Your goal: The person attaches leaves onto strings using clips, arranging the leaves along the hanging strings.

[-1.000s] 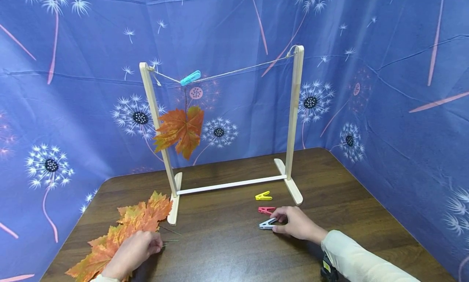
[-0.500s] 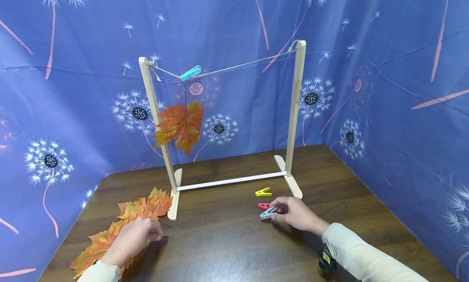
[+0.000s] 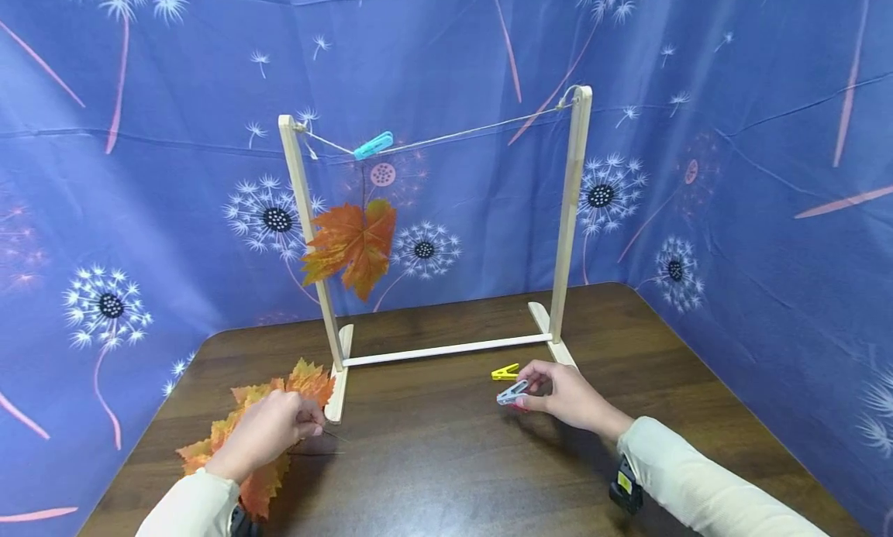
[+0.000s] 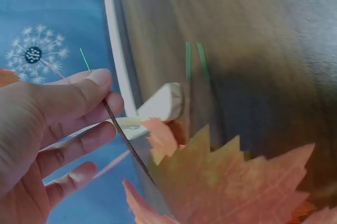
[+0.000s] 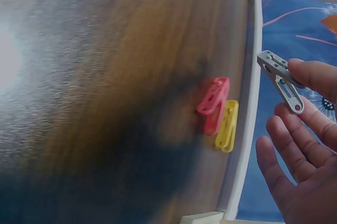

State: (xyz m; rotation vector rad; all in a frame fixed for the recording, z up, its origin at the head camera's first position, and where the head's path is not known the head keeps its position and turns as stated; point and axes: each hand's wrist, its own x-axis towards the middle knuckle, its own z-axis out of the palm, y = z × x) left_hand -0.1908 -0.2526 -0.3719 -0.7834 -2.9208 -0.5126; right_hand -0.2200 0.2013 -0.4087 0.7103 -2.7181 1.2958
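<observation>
No text, label, brand, number or sign is readable.

Open tabletop between hands, rack behind

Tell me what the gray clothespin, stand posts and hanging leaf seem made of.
Gray clothespin: likely molded plastic, low sheen, given its uniform color and slots. Stand posts: probably bare wood, matte, judging by their pale tan tone. Hanging leaf: perhaps printed fabric, dull; its mottled orange suits that, but thin plastic is possible.
</observation>
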